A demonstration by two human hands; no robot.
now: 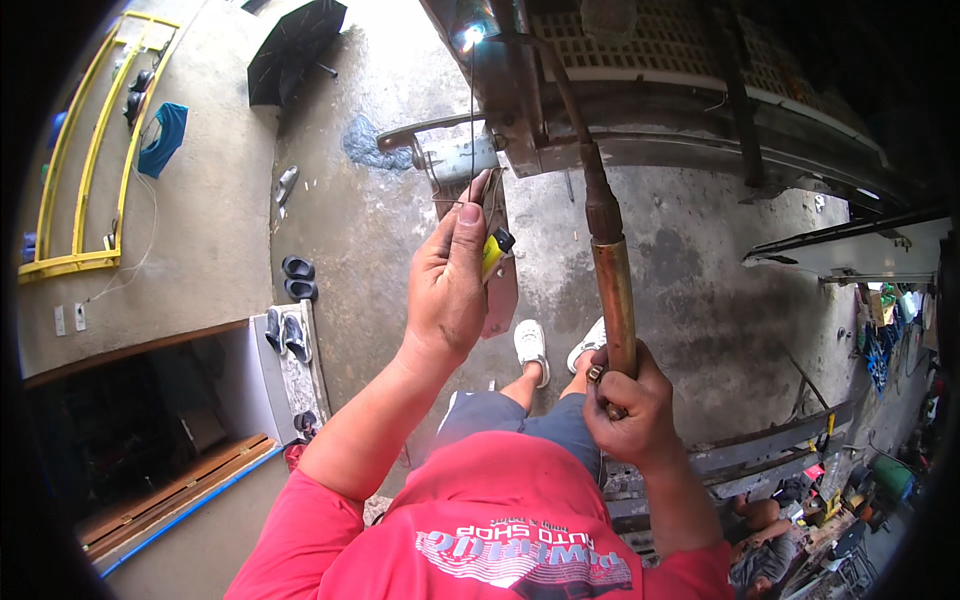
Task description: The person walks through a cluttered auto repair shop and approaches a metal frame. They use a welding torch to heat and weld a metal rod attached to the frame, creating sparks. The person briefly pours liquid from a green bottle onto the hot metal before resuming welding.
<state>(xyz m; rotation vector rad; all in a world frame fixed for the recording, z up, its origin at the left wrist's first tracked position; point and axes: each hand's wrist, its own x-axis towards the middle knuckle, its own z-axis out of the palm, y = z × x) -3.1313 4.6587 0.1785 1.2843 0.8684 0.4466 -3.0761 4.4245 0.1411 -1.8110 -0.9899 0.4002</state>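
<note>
My right hand (635, 410) grips the brass-coloured handle of a gas welding torch (614, 300). Its dark, bent tube reaches up to a bright blue-white glow (472, 38) at a rusty metal part (518, 105). Between thumb and fingers, my left hand (445, 295) pinches a thin filler rod (473, 115), whose upper end runs up to the glow. A small yellow-and-black object (493, 252), perhaps a lighter, shows beside that hand's palm; how it is held is hidden. Past my left fingertips lies a grey-blue metal cylinder (462, 154) on a bracket, with a reddish-brown plate (503, 295) below.
A long metal body or frame (660, 125) spans the upper right. An open black umbrella (295, 50) and a yellow metal frame (88, 150) are at upper left. Slippers (298, 278) lie left. Lower right holds metal beams (740, 450), clutter and another person (765, 550).
</note>
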